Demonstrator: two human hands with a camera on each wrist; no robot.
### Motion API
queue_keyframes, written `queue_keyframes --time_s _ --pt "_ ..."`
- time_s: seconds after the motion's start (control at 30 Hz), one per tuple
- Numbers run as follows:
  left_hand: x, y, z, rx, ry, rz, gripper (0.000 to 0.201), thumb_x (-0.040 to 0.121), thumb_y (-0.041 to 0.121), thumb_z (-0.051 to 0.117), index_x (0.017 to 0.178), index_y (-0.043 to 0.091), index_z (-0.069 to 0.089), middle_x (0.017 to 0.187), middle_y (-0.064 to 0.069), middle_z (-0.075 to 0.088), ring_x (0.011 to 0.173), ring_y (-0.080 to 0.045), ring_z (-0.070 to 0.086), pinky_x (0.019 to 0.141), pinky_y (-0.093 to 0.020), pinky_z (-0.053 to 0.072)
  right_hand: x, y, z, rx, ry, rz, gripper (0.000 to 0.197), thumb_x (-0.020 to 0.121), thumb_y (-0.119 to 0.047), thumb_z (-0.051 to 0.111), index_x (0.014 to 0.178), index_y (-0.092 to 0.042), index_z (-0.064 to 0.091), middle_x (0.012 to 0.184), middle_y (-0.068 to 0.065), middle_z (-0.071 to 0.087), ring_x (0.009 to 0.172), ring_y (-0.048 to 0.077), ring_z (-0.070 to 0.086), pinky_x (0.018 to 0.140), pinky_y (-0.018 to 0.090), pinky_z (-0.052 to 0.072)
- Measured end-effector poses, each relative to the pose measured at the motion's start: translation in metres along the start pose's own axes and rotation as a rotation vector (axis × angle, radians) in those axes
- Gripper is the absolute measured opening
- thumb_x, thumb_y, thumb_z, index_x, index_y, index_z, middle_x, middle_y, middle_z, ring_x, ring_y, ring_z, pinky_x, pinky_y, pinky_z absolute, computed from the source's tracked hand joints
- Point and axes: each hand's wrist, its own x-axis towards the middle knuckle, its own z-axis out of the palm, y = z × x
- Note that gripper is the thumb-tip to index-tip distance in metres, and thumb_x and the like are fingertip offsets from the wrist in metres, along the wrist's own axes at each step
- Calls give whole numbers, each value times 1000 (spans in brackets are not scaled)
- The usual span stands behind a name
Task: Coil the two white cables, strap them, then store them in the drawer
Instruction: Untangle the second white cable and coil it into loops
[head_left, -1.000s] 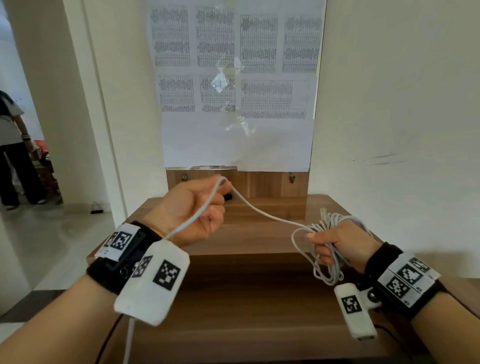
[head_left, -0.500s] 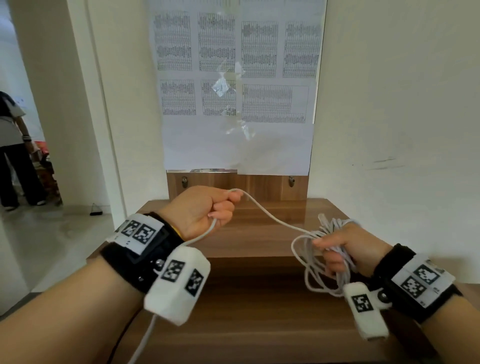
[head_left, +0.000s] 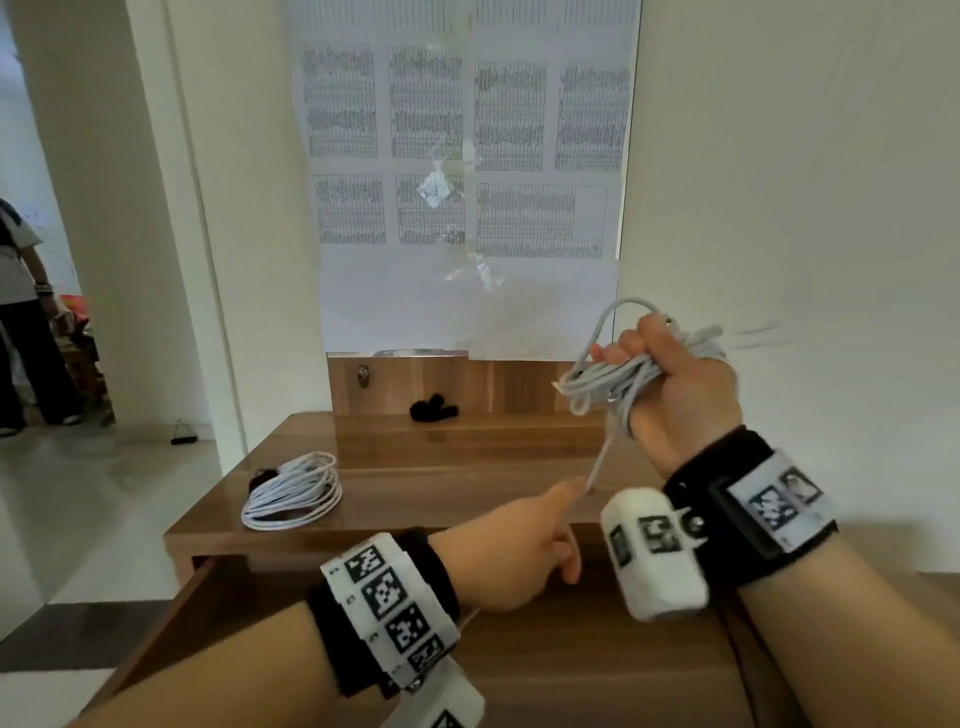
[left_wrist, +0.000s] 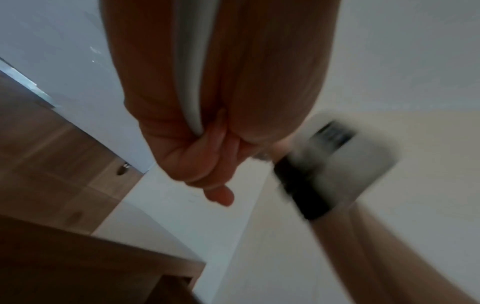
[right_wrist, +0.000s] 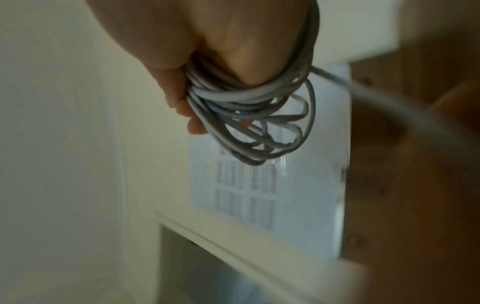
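My right hand (head_left: 670, 379) is raised at the right and grips a bundle of white cable loops (head_left: 613, 379); the right wrist view shows the same loops (right_wrist: 249, 115) wrapped round the fingers. A loose strand (head_left: 600, 457) runs down from the bundle to my left hand (head_left: 519, 551), which holds it low in the middle. In the left wrist view the strand (left_wrist: 192, 82) passes through the curled left fingers (left_wrist: 205, 156). A second white cable (head_left: 293, 491) lies coiled on the left of the wooden table top (head_left: 467, 493), with a dark strap at its far side.
A black strap (head_left: 434, 410) lies at the back of the table by the wooden back panel. A paper sheet hangs on the wall above. An open drawer (head_left: 218, 587) shows under the table's front left. A person (head_left: 21, 322) stands in the doorway at far left.
My right hand has risen with the cable bundle. My left hand has dropped from the back left to the middle front, sliding along the strand. The coiled cable on the table has come into view.
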Motion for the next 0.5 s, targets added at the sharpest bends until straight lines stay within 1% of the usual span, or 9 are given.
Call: queue_keyframes --time_s 0.03,0.1,0.17,0.2,0.27,0.33,0.4,0.43,0.5 --pt "-4 9 -6 -17 -36 21 55 102 10 42 148 31 21 94 6 64 63 -7 56 62 -25 51 2 8 -6 -250 2 -73 22 97 -8 49 75 -8 52 62 7 54 61 25 56 69 39 52" --pt "-11 22 -24 -69 -106 34 42 101 8 45 139 20 33 94 1 63 52 -7 53 51 -26 52 -3 22 -20 -837 -68 -137 15 94 -13 58 79 -11 61 64 6 62 65 24 61 66 38 52" --pt "-14 30 -43 -156 -137 12 31 99 5 47 130 9 44 89 -3 62 47 -8 48 44 -22 50 -10 31 -34 -1179 -182 -5 17 91 -20 62 77 -12 64 64 -4 65 66 16 61 67 31 48" --pt "-15 32 -52 -215 -126 3 28 98 2 48 125 4 50 84 -3 62 45 -8 45 42 -20 47 -12 33 -38 -1242 -219 79 20 90 -22 63 75 -8 65 64 -1 64 65 19 59 64 31 46" --pt "-15 31 -68 -358 -107 12 24 95 -4 49 117 -8 57 77 -3 62 41 -7 39 39 -17 41 -18 29 -40 -1200 -277 235 32 87 -31 61 72 -2 63 61 12 58 57 27 52 58 35 42" --pt "-13 24 -78 -516 -102 22 24 94 -7 50 117 -11 57 77 -8 62 39 -5 36 38 -15 37 -26 27 -36 -800 -452 498 48 91 -48 42 75 -8 64 56 10 55 45 23 50 52 32 43" --pt "-9 16 -83 -681 -108 12 30 93 -9 52 123 -6 53 79 -12 62 39 -5 37 38 -15 38 -34 27 -34 -420 -697 748 64 96 -58 19 85 -16 65 57 3 57 41 13 50 44 25 41" --pt "-8 10 -83 -752 -133 21 34 91 -9 53 125 -3 51 79 -11 63 40 -5 39 40 -15 40 -36 26 -36 -344 -804 806 58 97 -57 25 86 -16 64 57 -1 58 40 9 50 41 24 38" --pt "-8 1 -81 -862 -238 89 40 90 -7 54 128 2 47 83 -10 63 45 -5 44 45 -17 45 -37 21 -41 -369 -945 814 38 96 -46 50 78 -13 59 51 -6 54 37 6 47 40 28 32"
